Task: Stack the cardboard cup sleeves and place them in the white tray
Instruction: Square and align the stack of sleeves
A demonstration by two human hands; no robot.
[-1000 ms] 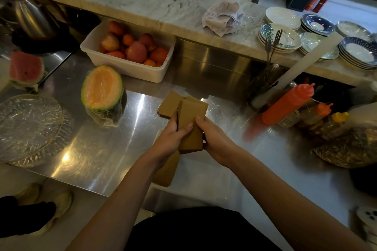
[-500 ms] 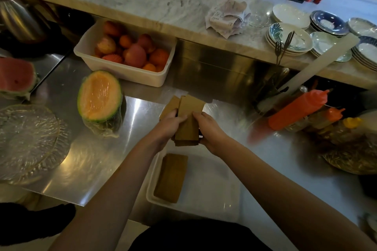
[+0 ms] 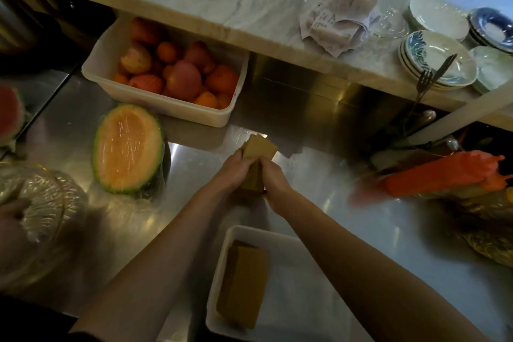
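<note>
A bundle of brown cardboard cup sleeves (image 3: 256, 158) stands on end over the steel counter, squeezed from both sides. My left hand (image 3: 236, 168) grips its left edge and my right hand (image 3: 273, 179) grips its right edge. The bundle's top fans slightly above my fingers. Nearer to me sits the white tray (image 3: 302, 253), with a flat stack of sleeves (image 3: 243, 283) lying along its left side. My forearms cross above the tray's far rim.
A white bin of fruit (image 3: 172, 75) and a wrapped half melon (image 3: 127, 147) lie to the left. Orange squeeze bottles (image 3: 438, 175) lie right. Plates (image 3: 441, 61) and crumpled paper (image 3: 338, 22) sit on the marble ledge. A wrapped glass dish (image 3: 36, 203) is at far left.
The fanned sleeves have been pressed together into a tighter bundle between my hands. The view has tilted down, so the tray with its stack shows fully.
</note>
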